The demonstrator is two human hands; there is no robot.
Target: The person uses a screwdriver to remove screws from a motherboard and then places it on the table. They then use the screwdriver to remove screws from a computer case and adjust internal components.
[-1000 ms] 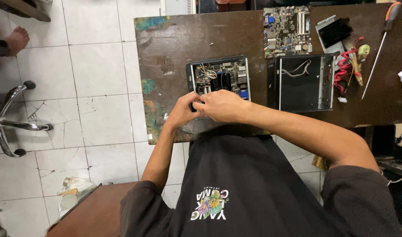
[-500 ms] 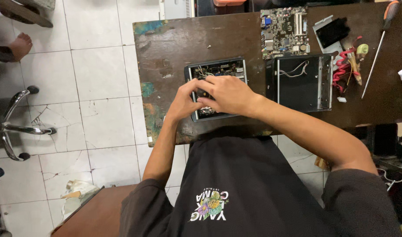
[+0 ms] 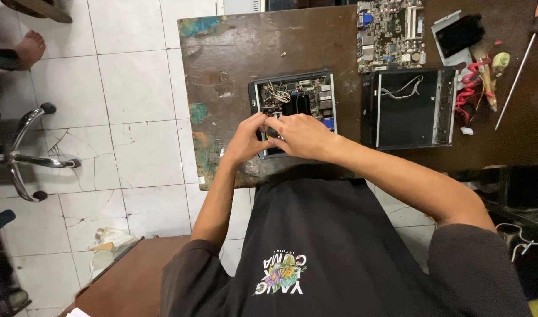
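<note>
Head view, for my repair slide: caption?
Both hands, left and right, work inside an open small computer case on a worn table.

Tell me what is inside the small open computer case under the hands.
The open computer case shows a circuit board with a bundle of wires and a black block. The left hand and right hand cover its near half, so nothing there shows.

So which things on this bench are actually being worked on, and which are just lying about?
In hand:
- small open computer case, with wires and parts inside
- left hand and right hand, both on its near end

Lying about:
- bare circuit board
- empty black case
- long screwdriver
- red coiled cable
- black part on a metal bracket
</note>
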